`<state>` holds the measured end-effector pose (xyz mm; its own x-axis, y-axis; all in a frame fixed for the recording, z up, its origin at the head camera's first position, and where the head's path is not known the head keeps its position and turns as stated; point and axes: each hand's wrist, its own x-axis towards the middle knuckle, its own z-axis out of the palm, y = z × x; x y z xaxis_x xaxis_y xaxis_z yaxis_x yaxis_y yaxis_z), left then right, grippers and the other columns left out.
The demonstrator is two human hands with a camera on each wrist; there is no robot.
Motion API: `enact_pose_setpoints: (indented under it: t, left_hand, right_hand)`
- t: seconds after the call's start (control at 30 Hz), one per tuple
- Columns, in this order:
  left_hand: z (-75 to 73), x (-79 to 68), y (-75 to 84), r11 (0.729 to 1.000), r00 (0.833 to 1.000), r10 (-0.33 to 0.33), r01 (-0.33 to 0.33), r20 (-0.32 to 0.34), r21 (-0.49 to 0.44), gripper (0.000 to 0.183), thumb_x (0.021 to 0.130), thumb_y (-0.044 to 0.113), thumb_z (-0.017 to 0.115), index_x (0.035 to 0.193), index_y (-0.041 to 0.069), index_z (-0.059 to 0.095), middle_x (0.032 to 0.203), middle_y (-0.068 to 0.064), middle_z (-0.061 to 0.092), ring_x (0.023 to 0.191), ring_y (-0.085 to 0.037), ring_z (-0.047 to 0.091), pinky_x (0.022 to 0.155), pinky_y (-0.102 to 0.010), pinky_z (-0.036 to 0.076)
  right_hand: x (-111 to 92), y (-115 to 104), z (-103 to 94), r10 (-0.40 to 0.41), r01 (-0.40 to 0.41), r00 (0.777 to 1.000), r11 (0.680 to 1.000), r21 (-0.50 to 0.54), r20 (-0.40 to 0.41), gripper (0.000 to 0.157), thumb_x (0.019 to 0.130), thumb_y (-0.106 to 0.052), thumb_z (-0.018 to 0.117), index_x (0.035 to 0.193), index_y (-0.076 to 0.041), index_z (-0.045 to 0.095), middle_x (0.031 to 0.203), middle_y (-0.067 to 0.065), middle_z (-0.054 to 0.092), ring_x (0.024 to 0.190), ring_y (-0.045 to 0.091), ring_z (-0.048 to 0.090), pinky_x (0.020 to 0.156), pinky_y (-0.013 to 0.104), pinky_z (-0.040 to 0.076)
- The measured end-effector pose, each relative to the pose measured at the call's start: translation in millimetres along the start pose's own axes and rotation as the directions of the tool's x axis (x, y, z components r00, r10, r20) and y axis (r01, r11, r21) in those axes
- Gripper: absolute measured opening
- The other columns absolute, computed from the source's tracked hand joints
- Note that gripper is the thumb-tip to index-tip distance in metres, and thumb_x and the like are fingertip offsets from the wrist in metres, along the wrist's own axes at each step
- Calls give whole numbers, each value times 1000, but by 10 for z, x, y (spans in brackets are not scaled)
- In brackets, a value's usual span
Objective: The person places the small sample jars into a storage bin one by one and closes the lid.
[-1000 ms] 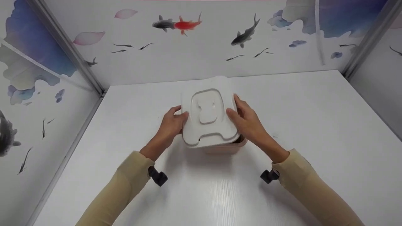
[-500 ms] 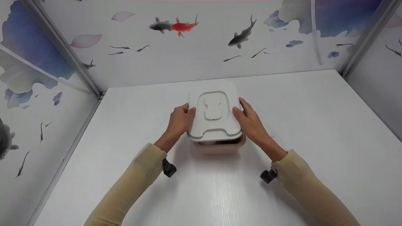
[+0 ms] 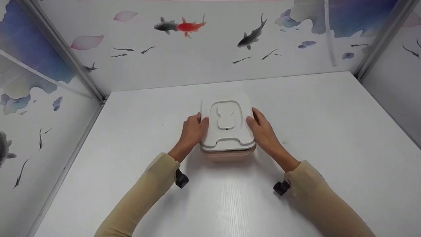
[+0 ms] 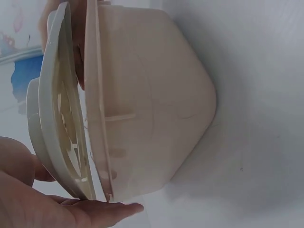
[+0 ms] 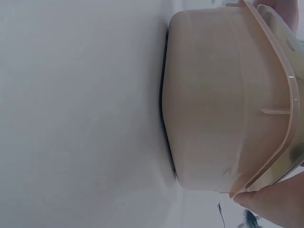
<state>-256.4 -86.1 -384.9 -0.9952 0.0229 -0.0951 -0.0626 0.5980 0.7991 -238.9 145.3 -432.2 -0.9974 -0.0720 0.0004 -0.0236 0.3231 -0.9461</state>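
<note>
A white plastic lid [image 3: 226, 115] with a raised, moulded top lies over a pale pink plastic box [image 3: 228, 156] on the table. My left hand [image 3: 194, 130] grips the lid's left edge, thumb on top. On the opposite edge, my right hand [image 3: 263, 130] holds it the same way. In the left wrist view, a gap shows between the lid [image 4: 47, 114] and the rim of the box [image 4: 152, 95], so the lid sits tilted, not flush. From the right wrist, the box [image 5: 209, 95] appears with its rim close beneath the lid. The box's contents are hidden.
The white table [image 3: 329, 164] surrounds the box on every side. A white back panel [image 3: 204, 65] printed with fish stands behind it, with further panels at left and right. A small black wrist camera [image 3: 181, 179] hangs below each cuff.
Both hands have shifted the lid to the right and toward me, down over the box. The dark opening seen at the box's front earlier has narrowed to a thin line.
</note>
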Motion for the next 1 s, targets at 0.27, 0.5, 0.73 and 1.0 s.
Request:
enact_pose_setpoints:
  t: [0.27,0.5,0.73,1.0]
  left_hand:
    - [47,4,-135,998,999,-41,42,15,-53,55,104,31,48,151,3,40,155,-13,45,147,-25,38,115,-37,41]
    - [61,8,-244,998,1000,-3,2,-9,-59,57,103,32,52,150,1,42,146,-17,55,130,-26,59,100,-35,55]
    - [85,54,-249,999,1000,0,0,-16,-38,55,103,31,54,148,2,46,129,-17,65,106,-20,67,87,-30,58]
    - [89,66,-291,1000,1000,-3,3,-6,-15,58,104,34,55,151,3,42,125,-17,65,97,-18,61,83,-28,54]
  right_hand:
    - [0,67,17,35,-35,999,999,-34,14,68,108,-44,37,161,-9,14,169,12,16,157,26,14,128,42,17]
    - [-17,76,31,37,-36,999,999,-32,12,64,108,-38,39,161,-8,17,167,14,19,156,28,18,127,41,20]
    - [0,112,27,67,-66,997,998,-6,28,65,108,-36,40,161,-8,15,167,13,21,154,31,24,125,43,26]
    - [16,86,-28,75,-73,995,997,-35,70,68,107,-38,43,161,-8,13,166,15,23,152,34,28,124,47,27]
